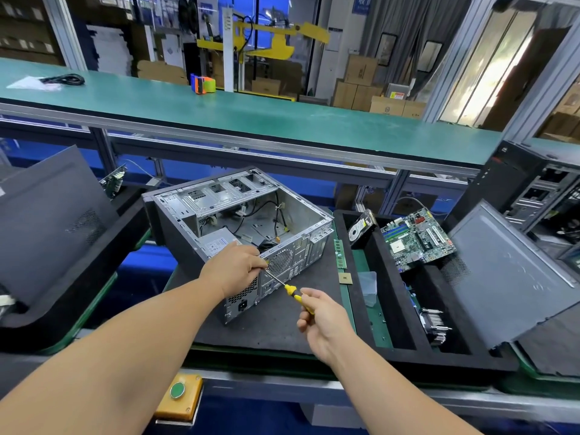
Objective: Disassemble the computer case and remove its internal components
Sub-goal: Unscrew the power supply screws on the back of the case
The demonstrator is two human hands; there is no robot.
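Observation:
An open grey computer case (188,215) lies on its side on a dark foam mat (270,328), rear panel toward me. Inside it sit a power supply (216,243) and loose cables (276,215). My left hand (235,268) rests on the case's rear top edge, fingers pinched around the shaft near the tip of a screwdriver. My right hand (323,318) grips the yellow-and-black handle of that screwdriver (293,291), whose tip meets the rear panel beside the fan grille (281,260).
A black foam tray (392,350) on the right holds a hard drive (361,229), a motherboard (417,240) and a heatsink (434,321). A RAM stick (339,254) and CPU (345,278) lie beside it. Side panels (508,277) lean left and right. A green button box (180,394) is at the front edge.

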